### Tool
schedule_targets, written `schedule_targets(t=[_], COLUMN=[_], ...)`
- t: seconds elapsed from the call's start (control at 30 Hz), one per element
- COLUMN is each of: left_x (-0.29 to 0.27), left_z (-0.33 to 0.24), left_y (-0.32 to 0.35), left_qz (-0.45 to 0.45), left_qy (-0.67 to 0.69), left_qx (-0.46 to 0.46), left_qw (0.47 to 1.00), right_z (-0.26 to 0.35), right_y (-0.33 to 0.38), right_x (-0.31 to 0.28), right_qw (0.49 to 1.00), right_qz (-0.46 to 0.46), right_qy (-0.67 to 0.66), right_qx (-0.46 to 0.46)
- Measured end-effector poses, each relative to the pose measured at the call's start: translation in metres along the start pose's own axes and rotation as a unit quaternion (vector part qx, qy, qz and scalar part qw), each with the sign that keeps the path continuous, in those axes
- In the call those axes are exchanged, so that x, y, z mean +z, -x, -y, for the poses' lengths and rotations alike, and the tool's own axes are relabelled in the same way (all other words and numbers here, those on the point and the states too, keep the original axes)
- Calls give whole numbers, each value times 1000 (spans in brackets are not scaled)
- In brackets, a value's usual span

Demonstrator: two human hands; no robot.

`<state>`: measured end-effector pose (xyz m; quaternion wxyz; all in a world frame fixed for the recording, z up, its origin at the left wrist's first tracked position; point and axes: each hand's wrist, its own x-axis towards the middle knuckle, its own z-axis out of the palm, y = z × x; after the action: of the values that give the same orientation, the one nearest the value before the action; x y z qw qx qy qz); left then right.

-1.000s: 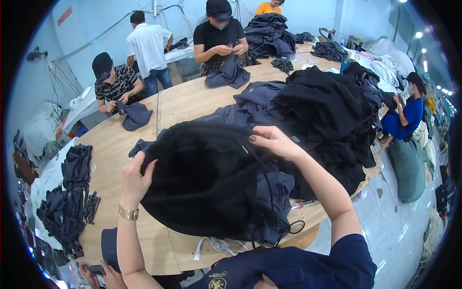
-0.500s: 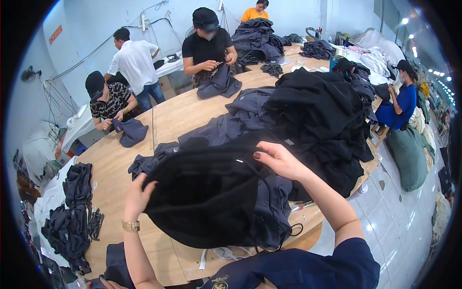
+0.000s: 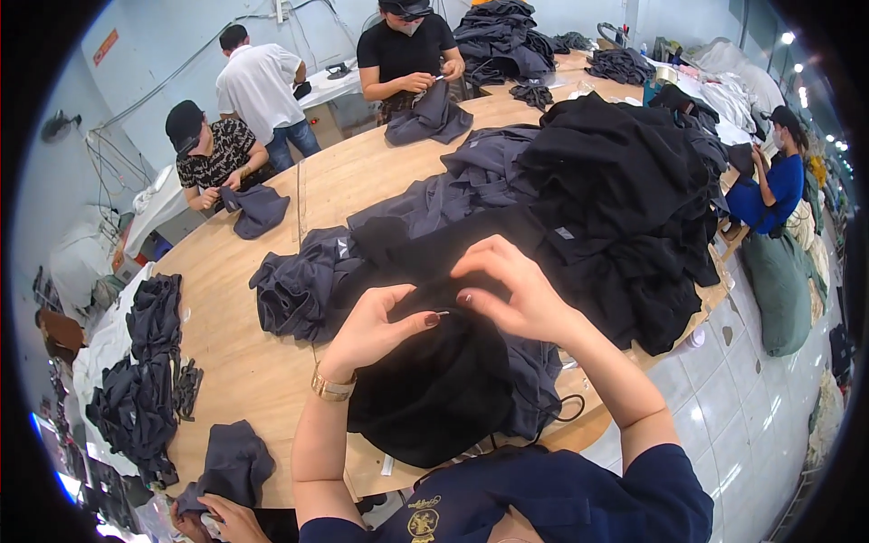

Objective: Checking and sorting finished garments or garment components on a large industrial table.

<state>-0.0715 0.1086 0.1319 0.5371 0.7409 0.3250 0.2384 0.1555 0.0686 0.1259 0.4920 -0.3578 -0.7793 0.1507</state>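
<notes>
Pale blue walls and a shiny white tiled floor are what can be seen of the room, with most of the middle taken up by one big wooden table, bare boards and a seam showing. One huge heap of black cloth is piled on its right side, dark grey garments are bunched at the far left, and another grey stack is set at the back. Four co-workers can be counted by their bodies: patterned top, white shirt, black tee, blue top. One green sack is parked on the floor at the right.

One black hooded-looking piece is found at the near table edge, right up against the navy shirt. That's the big change: a second ago its opening was stretched wide between two well-separated hands, and now they've been brought close together above it, with the cloth gone slack.

The left hand is half open, thumb parted from the fingers; the right hand is much the same, fingers curled. Whether any cloth is pinched by either can't be told. One gold-toned watch is worn on the left wrist, and one thin black cord loop is seen sticking out at the right.
</notes>
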Motion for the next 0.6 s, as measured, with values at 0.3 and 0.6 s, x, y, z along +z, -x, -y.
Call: schedule_targets(t=[0.3,0.6], left_x=[-7,-4], left_z=[-3,-3], left_y=[8,11], left_qz=[9,-7], left_qy=[96,98], left_qx=[-20,-52], left_qw=[995,994], right_z=[9,5], right_y=[1,1], right_x=[13,22], right_qw=[977,972], right_qz=[21,26], right_qy=[163,184], right_qx=[-137,-141])
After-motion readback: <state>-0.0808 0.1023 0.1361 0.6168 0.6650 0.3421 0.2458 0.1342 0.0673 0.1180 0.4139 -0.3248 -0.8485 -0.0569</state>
